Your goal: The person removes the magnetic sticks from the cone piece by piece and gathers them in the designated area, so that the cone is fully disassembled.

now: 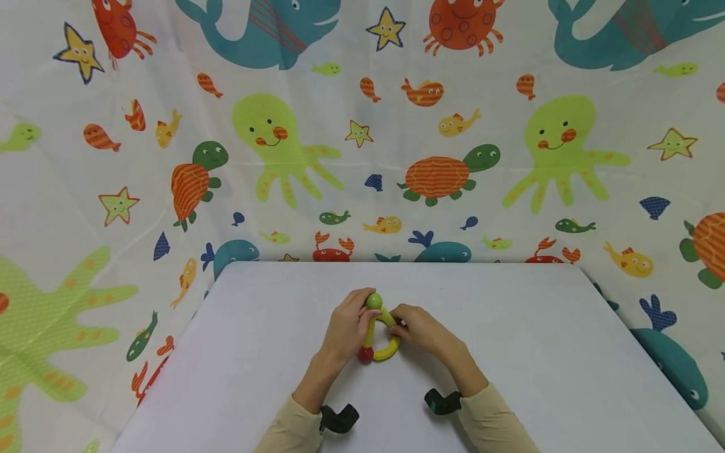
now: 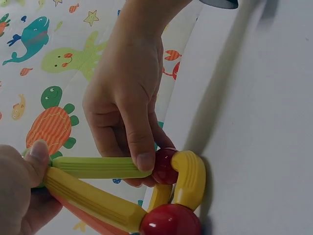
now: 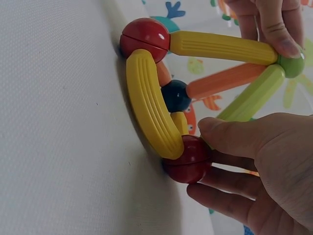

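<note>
A pyramid of building sticks and balls stands over the white table. Its low ring has curved yellow sticks (image 3: 150, 105), red balls (image 2: 171, 223) and a dark blue ball (image 3: 176, 96). Straight yellow (image 3: 220, 46), orange (image 3: 227, 81) and green (image 2: 100, 167) sticks rise to a green ball (image 1: 374, 301) at the top. My left hand (image 1: 347, 324) pinches that green ball between thumb and fingers. On the right side, my right hand (image 1: 421, 327) pinches the green stick's lower end, its fingers right against a red ball (image 3: 188, 161).
The white table (image 1: 255, 352) spreads around both hands. Behind it hangs a curtain (image 1: 317, 239) printed with sea animals. Dark camera mounts (image 1: 340, 418) stick out from both wrists, near the beige sleeves (image 1: 493, 421).
</note>
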Action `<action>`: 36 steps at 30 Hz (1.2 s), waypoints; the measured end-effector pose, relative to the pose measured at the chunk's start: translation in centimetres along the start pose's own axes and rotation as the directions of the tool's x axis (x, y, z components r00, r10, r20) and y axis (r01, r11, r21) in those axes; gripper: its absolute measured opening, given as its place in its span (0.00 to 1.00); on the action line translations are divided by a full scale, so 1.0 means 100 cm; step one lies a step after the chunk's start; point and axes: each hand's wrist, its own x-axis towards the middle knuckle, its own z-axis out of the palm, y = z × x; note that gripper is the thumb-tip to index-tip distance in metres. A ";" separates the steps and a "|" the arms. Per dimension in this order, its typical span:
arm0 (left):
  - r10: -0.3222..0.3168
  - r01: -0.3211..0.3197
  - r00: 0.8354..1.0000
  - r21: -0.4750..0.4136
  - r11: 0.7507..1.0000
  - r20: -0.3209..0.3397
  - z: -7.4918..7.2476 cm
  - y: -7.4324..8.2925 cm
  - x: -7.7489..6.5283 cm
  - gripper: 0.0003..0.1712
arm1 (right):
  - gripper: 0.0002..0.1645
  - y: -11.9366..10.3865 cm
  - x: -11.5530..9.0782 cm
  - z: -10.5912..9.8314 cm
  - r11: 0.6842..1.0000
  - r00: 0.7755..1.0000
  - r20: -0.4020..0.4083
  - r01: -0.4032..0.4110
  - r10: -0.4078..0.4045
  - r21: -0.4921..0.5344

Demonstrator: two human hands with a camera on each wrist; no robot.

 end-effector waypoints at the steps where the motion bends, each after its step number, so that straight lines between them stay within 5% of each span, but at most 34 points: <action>1: 0.000 0.000 1.000 0.002 1.000 -0.003 0.001 0.000 0.000 0.24 | 0.11 0.000 0.000 0.000 1.000 1.000 -0.001 0.003 -0.003 -0.002; 28: 0.065 -0.074 0.982 -0.049 0.996 -0.179 0.015 -0.007 -0.002 0.21 | 0.12 0.002 0.002 0.000 1.000 1.000 0.005 0.003 -0.003 -0.005; 36: 0.060 -0.073 0.981 -0.066 0.995 -0.185 0.015 -0.008 -0.001 0.22 | 0.12 0.003 0.003 0.001 1.000 1.000 0.012 0.001 -0.001 -0.007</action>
